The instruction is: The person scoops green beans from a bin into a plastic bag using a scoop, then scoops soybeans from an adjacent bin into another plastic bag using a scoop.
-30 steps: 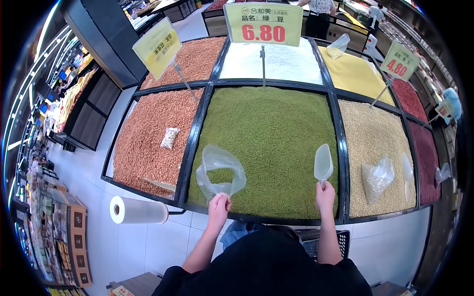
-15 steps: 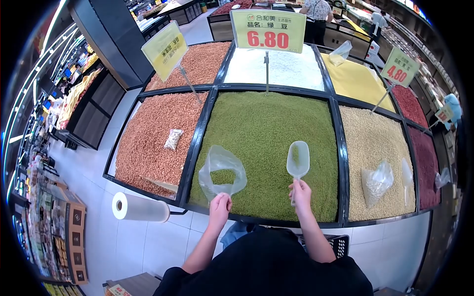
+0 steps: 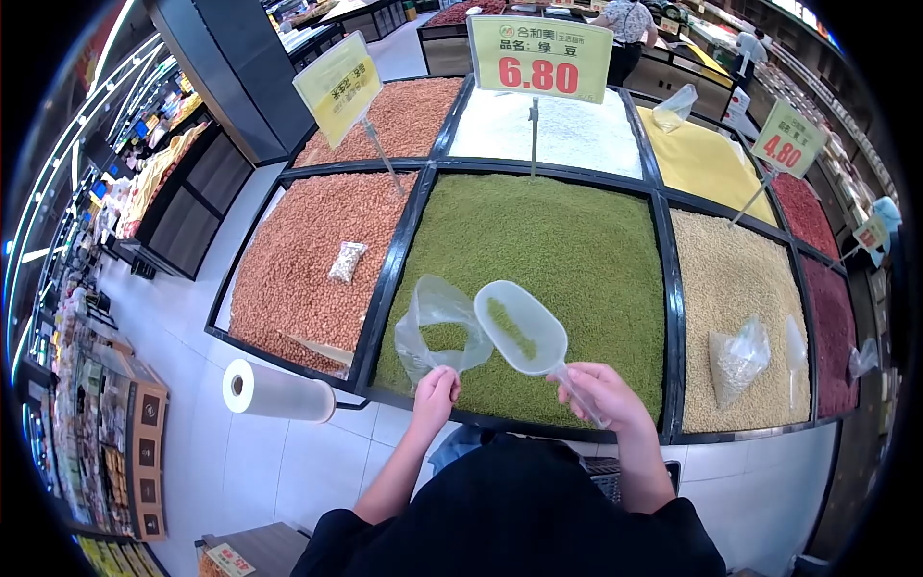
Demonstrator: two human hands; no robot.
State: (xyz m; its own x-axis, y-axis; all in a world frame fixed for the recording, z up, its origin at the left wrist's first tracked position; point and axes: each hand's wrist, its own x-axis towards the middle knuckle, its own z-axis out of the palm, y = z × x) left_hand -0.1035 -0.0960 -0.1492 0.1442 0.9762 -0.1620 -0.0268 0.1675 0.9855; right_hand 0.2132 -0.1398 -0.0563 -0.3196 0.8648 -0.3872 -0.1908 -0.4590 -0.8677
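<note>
My left hand [image 3: 437,387] pinches the near edge of a clear plastic bag [image 3: 413,332], whose mouth is spread over the green beans [image 3: 538,231]. My right hand [image 3: 598,392] is closed around the handle of a translucent scoop [image 3: 524,329]. The scoop tilts up to the left, with a streak of green beans inside, and its tip is beside the bag's right edge. A yellow price sign [image 3: 540,60] reading 6.80 stands behind the beans.
Peanuts [image 3: 308,240] with a small packet [image 3: 347,262] fill the left bin. Pale beans [image 3: 731,260] with a filled bag [image 3: 740,361] lie to the right. A plastic roll [image 3: 279,390] sits at the front left. A person [image 3: 627,34] stands in the background.
My right hand has brought the scoop leftward from the right side of the green beans to the bag, turning it left. The bag and my left hand have shifted slightly right in view.
</note>
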